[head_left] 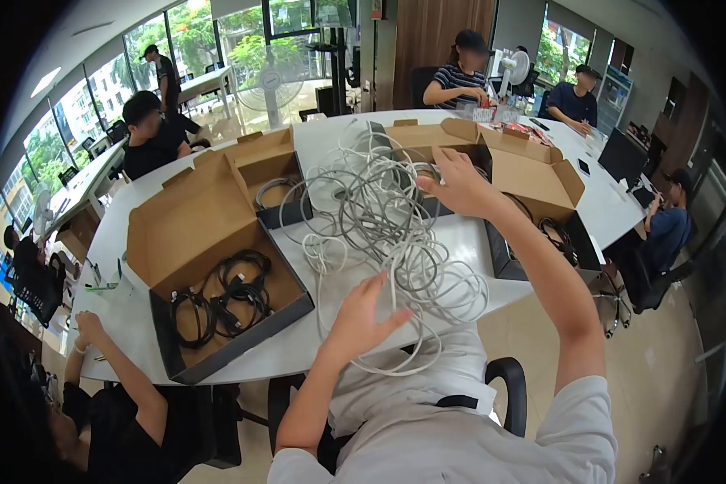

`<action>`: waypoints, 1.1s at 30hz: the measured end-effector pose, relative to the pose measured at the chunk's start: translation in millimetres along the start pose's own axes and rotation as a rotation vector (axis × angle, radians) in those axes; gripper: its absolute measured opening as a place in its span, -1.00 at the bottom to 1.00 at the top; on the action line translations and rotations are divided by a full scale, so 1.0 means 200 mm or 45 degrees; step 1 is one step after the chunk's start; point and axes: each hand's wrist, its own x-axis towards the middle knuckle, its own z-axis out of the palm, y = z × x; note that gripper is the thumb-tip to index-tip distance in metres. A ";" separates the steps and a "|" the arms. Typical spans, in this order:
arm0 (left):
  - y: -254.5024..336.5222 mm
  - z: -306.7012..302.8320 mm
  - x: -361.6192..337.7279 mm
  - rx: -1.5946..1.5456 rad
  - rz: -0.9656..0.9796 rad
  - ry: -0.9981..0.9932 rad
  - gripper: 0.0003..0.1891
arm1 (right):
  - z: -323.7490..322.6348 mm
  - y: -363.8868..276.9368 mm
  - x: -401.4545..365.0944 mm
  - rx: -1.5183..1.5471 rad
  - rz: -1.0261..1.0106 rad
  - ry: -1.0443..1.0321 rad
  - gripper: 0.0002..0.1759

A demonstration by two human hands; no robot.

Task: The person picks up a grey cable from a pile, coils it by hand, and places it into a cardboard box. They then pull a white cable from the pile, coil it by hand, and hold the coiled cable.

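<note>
A large tangle of white and grey cables [379,202] lies across the middle of the white table and hangs over its front edge toward my lap. My left hand [366,319] is at the front end of the tangle, thumb held apart from the fingers, with white loops beside it. Farther out, my right hand [458,184] reaches over the tangle's right side with its fingers stretched. It overlaps the back right cardboard box [427,139] in this view.
An open box [194,214] at left holds coiled black cables [226,300]. Behind it, another box [262,157] holds a grey coil. The right box [532,177] holds dark cables. People sit around the table; a person's hands [89,327] are at the left edge.
</note>
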 end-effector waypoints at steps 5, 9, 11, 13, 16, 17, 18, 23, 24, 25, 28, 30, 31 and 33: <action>0.00 0.01 -0.04 0.037 -0.148 -0.215 -0.64 | -0.06 -0.17 -0.26 -0.032 -0.126 -0.035 -0.37; 0.04 0.00 0.00 -0.614 -0.374 0.005 -0.70 | 0.05 -0.14 -0.40 -0.175 -0.111 0.167 -0.37; 0.14 -0.09 0.02 -0.680 -0.490 0.172 -0.69 | 0.10 -0.12 -0.45 0.169 0.046 -0.083 -0.33; 0.09 -0.12 0.02 -0.646 -0.368 0.349 -0.67 | 0.19 -0.07 -0.53 0.379 0.160 -0.320 -0.24; 0.07 -0.20 0.02 -0.856 -0.344 0.581 -0.65 | 0.34 0.01 -0.66 0.347 0.157 -0.662 -0.04; 0.06 -0.22 0.02 -0.968 -0.362 0.653 -0.64 | 0.40 0.04 -0.72 0.285 0.020 -0.659 0.02; 0.05 -0.24 0.03 -0.998 -0.369 0.709 -0.64 | 0.42 0.02 -0.77 0.222 -0.116 -0.655 0.08; 0.00 -0.29 0.04 -1.232 -0.276 0.910 -0.64 | 0.32 -0.01 -0.79 0.207 -0.139 -0.764 -0.21; 0.00 -0.29 0.05 -1.239 -0.289 0.971 -0.63 | 0.30 0.00 -0.79 0.154 -0.096 -0.806 -0.29; -0.02 -0.30 0.05 -1.270 -0.260 0.999 -0.64 | 0.29 0.02 -0.80 0.101 -0.055 -0.847 -0.36; -0.04 -0.34 0.05 -1.316 -0.218 1.122 -0.64 | 0.21 0.10 -0.81 -0.030 0.036 -0.689 -0.53; -0.05 -0.38 0.05 -1.362 -0.216 1.201 -0.63 | 0.12 0.13 -0.80 -0.116 0.141 -0.545 -0.61; -0.06 -0.40 0.05 -1.384 -0.219 1.238 -0.62 | 0.05 0.14 -0.79 -0.161 0.224 -0.500 -0.64; -0.06 -0.45 0.04 -1.444 -0.157 1.261 -0.59 | -0.02 0.20 -0.77 -0.128 0.361 -0.249 -0.67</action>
